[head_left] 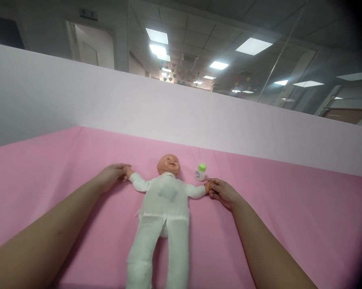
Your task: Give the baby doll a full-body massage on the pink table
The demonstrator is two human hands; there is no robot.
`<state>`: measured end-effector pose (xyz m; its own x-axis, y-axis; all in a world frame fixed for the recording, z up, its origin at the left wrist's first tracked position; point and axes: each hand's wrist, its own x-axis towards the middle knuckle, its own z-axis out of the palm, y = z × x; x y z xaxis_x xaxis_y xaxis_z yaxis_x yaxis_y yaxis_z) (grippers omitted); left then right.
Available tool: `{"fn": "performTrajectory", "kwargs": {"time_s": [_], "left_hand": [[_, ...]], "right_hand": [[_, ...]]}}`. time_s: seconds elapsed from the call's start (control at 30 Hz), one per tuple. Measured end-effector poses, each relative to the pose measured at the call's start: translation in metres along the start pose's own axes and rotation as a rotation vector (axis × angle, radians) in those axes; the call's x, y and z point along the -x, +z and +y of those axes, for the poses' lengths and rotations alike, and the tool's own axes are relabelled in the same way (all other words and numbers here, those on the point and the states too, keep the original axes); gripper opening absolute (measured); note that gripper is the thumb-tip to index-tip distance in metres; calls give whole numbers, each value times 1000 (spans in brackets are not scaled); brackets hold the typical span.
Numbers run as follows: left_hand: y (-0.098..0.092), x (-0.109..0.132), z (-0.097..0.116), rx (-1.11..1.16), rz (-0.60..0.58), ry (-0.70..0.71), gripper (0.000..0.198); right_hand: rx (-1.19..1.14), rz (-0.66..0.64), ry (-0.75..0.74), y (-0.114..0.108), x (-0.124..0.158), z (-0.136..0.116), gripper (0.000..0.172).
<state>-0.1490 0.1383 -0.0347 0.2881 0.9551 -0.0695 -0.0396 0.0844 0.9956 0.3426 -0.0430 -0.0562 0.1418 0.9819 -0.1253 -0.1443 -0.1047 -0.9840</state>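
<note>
A baby doll point(176, 202) with a white cloth body lies on its back, head away from me and arms stretched out sideways. Its feet run out of the bottom of the view. My left hand point(112, 176) is closed round the doll's hand on the left side. On the right side, my right hand point(224, 192) pinches the doll's other hand between thumb and fingers. Just beyond my right fingers a small clear bottle point(200, 172) with a green cap stands near the doll's head, touched by neither hand.
Under the doll spreads a pink padded surface point(105, 241) with a few creases. A white wall point(174, 108) rises behind it, topped by glass panes point(259, 52) with ceiling lights showing in them. A doorway point(93, 46) is at the upper left.
</note>
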Motion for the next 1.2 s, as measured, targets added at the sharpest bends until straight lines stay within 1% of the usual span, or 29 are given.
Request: {"fn": "performTrajectory", "kwargs": {"time_s": [0.13, 0.27, 0.47, 0.63, 0.8, 0.9, 0.97, 1.1, 1.2], "left_hand": [[1, 1, 0, 4, -6, 21, 58], [2, 4, 2, -26, -10, 36, 60], [4, 6, 5, -76, 8, 65, 49], [6, 5, 5, -101, 25, 41, 41], [5, 5, 4, -81, 37, 21, 42], [3, 5, 4, -48, 20, 15, 46], [3, 4, 3, -24, 6, 15, 51], [0, 2, 1, 7, 2, 14, 56], [-1, 0, -1, 11, -8, 16, 56]], "right_hand": [[1, -25, -2, -3, 0, 1, 38], [43, -22, -14, 2, 1, 0, 33], [131, 37, -29, 11, 0, -1, 34], [201, 99, -32, 13, -3, 2, 36], [170, 150, -25, 11, -5, 4, 27], [129, 159, -30, 9, -5, 3, 22], [82, 151, -35, 8, -5, 2, 22], [-41, 95, -4, 8, -1, -2, 29], [-49, 31, -7, 7, 0, -3, 34]]}}
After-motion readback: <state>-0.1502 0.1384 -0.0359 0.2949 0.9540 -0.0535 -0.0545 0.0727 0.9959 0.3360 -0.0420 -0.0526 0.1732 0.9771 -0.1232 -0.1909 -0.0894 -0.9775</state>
